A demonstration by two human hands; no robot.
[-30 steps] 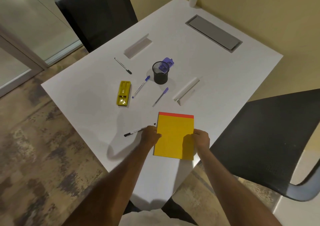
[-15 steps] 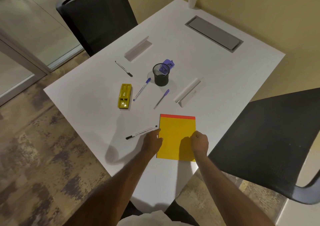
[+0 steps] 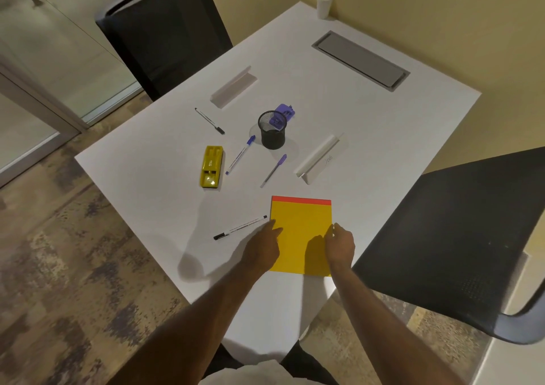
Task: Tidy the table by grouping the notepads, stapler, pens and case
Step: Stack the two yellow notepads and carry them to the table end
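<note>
Head view, notepad: the flat yellow paper notepad with a red top strip [image 3: 300,234] is seen lying square on the white rectangular table [image 3: 383,137], at about 6 o'clock of the spread, near the front edge.
Head view, change: compared with a second ago, the pad is set down flat and the grip on its two side edges is seen to be released; the pad itself is barely shifted.
Left hand: the left hand [image 3: 263,244] is rested at the pad's 9 o'clock edge, fingers loosely extended and together, nothing clamped.
Right hand: the right hand [image 3: 340,244] is held at the 3 o'clock edge, fingers curled and slightly apart, touching or just above the pad; no hold is visible.
Nearest pen: a slim white pen with a black cap [image 3: 240,227] is lying just beside the left hand, its tip nearly touching the pad.
Other items: a yellow plastic stapler [image 3: 211,166], two blue-capped pens, and a black mesh pen cup [image 3: 272,130] are left well apart at 11 to 12 o'clock.
Meaning: the pad is judged placed; gathering the scattered pens is judged the likely step in hand.
</note>
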